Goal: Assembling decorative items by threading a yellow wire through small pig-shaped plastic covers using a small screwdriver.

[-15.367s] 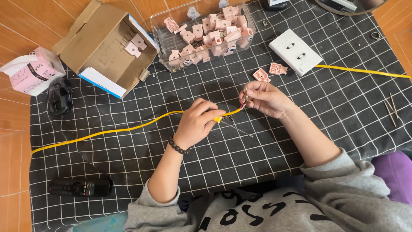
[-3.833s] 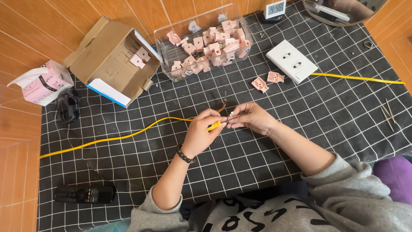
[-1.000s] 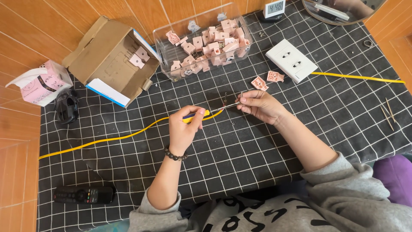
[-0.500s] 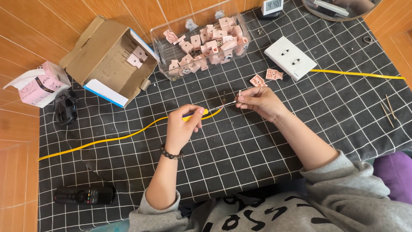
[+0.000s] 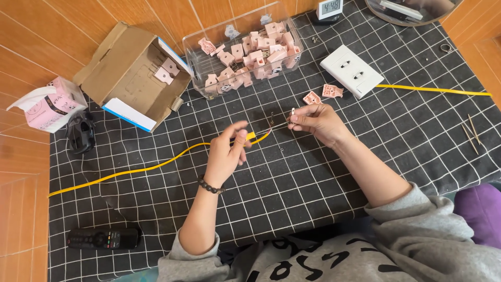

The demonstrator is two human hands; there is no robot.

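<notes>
My left hand (image 5: 228,152) pinches the yellow cable (image 5: 156,166) just behind its stripped end, thumb and forefinger closed tight on the sheath, so the bare wires (image 5: 270,125) stick out free toward the other hand. My right hand (image 5: 318,121) holds its fingertips narrowly together on something small and pale at the tip of those wires; I cannot tell exactly what it is, only that the pinch is fine and closed. The two hands sit close together but apart, the short exposed stretch of wire bridging the gap, which reads to me as one hand steadying while the other does the delicate part.

The cable trails left from my grip across the black checked cloth (image 5: 292,188) and off toward the edge, slack, so nothing pulls on the end. Just above my right hand lie two loose pink parts (image 5: 322,94), within easy reach. Beyond them rests a white socket plate (image 5: 351,70) with a second yellow strand (image 5: 433,90) running off to the right. The clear tub (image 5: 237,57) of pink pieces stands at the top centre, beside an open cardboard box (image 5: 130,75). A black remote (image 5: 103,238) lies near the lower left corner, well apart from the work.
</notes>
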